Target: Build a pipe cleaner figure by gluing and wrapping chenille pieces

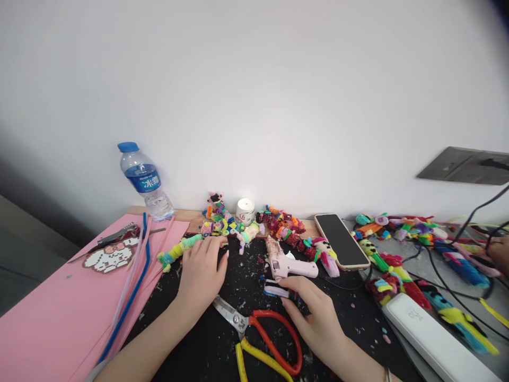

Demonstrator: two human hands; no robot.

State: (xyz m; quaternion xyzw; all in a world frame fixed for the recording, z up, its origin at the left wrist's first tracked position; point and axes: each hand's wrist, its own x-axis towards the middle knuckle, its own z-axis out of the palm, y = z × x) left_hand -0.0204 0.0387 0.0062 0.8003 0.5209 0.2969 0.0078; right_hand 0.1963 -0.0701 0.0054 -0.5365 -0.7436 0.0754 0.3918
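Note:
My right hand (314,313) pinches a small striped bundle of fuzzy pipe cleaners (275,289), white, blue and dark, between thumb and fingers, just below a pale pink hot glue gun (296,267). My left hand (202,270) reaches over the black mat with its thumb apart from its fingers. Beside it lies a yellow-green pipe-cleaner figure (181,250), partly covered by the hand. Whether its fingertips touch anything is hidden. Between my forearms lie scissors (242,321) with one red and one yellow handle, blades pointing up and left.
Pink sheets (51,313) at left carry loose pipe cleaners (135,297) and a dog-shaped piece (109,257). A water bottle (145,180), white cup (245,212) and phone (342,241) stand or lie near the wall. Cables, several figures and a white power bank (433,339) crowd the right. Another person's hand (499,252) shows there.

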